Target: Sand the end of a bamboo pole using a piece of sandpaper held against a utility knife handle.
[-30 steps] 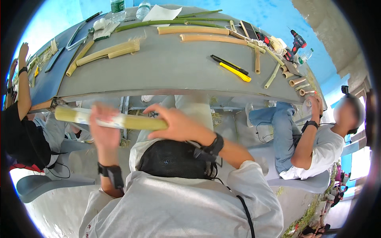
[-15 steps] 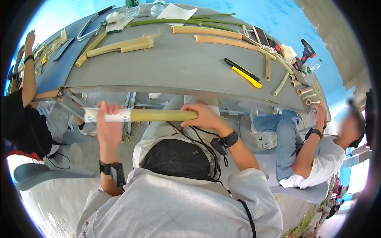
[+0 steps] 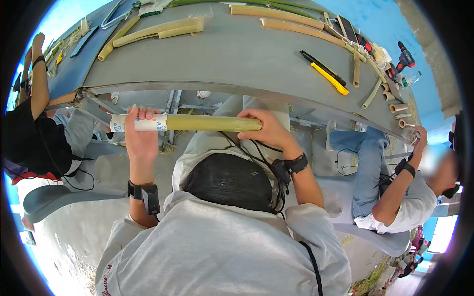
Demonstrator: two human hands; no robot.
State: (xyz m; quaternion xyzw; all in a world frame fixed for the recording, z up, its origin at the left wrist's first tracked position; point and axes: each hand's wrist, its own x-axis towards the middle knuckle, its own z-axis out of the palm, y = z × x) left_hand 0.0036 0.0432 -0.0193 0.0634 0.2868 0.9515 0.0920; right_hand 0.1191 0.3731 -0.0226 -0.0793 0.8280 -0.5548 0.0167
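A pale green bamboo tube [image 3: 205,123] lies level above my lap, in front of the table's near edge. Around its left part is a white printed sheet [image 3: 157,122], and my left hand [image 3: 141,129] is closed over that sheet. At the tube's other end, my right hand [image 3: 265,127] grips the bamboo, fingers over the top and thumb below. The tube's left end is hidden inside the sheet. Black straps with small boxes sit on both wrists.
On the grey table [image 3: 237,64] lie split bamboo pieces [image 3: 160,33], a yellow cutter knife [image 3: 330,79] beside a black pen-like tool, and short bamboo tubes [image 3: 399,107] along the right edge. A cordless drill [image 3: 406,58] stands far right. People sit on both sides.
My left hand and the sheet have slid a little to the left along the bamboo tube, baring more of it. My right hand keeps its grip. The whole view has shifted slightly.
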